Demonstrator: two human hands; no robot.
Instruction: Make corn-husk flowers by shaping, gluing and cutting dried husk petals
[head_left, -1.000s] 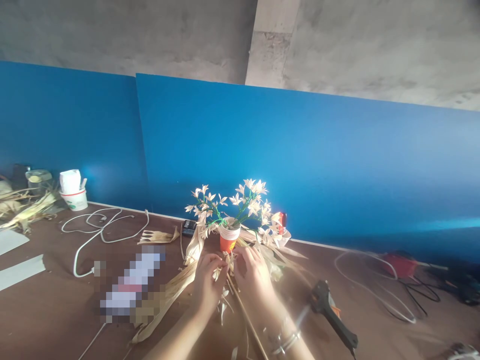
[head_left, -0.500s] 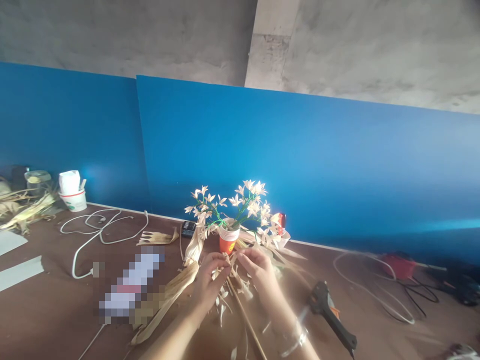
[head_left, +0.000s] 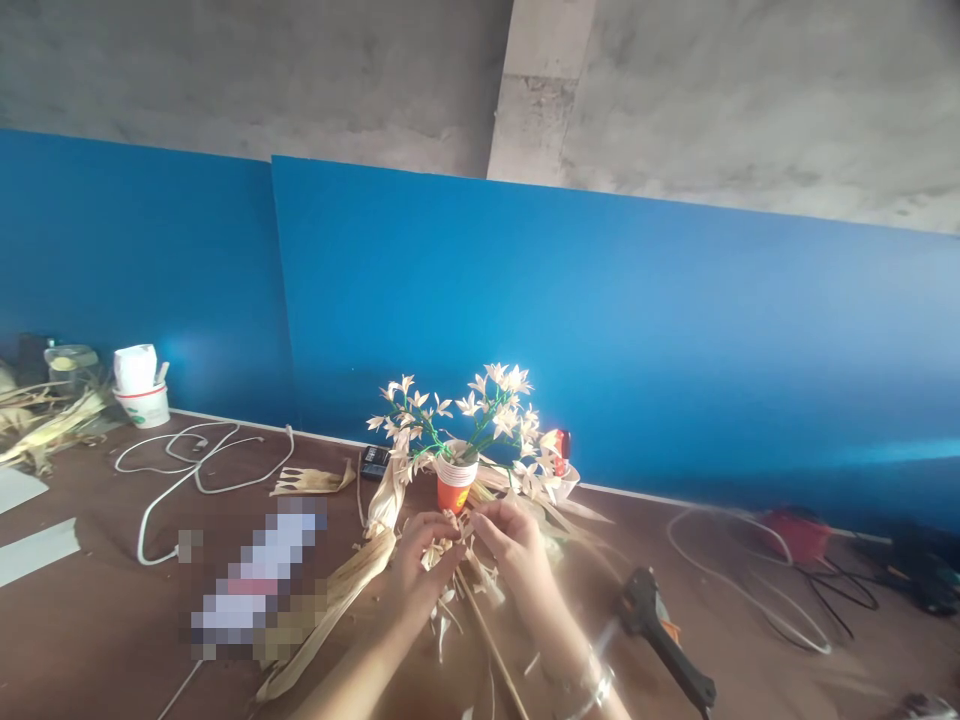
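Observation:
My left hand (head_left: 421,562) and my right hand (head_left: 516,545) meet over the brown table (head_left: 112,620), fingers pinched together on a small pale husk flower piece (head_left: 452,528) between them. Just behind the hands stands an orange paper cup (head_left: 454,482) holding green stems with cream husk flowers (head_left: 465,405). A thin wooden stick (head_left: 489,640) lies under my right wrist. Long dried corn husks (head_left: 337,600) lie to the left of my left hand, and small husk scraps sit below the hands.
A black glue gun (head_left: 664,640) lies right of my right arm. White cables (head_left: 202,465) curl at the left, more cables (head_left: 750,580) and a red object (head_left: 795,530) at the right. A white cup (head_left: 141,400) and husks sit far left. Blue boards (head_left: 600,330) back the table.
My hands have stayed in front of the cup, working the husk piece; my right hand has turned and drawn slightly back from it. The view has tilted a little.

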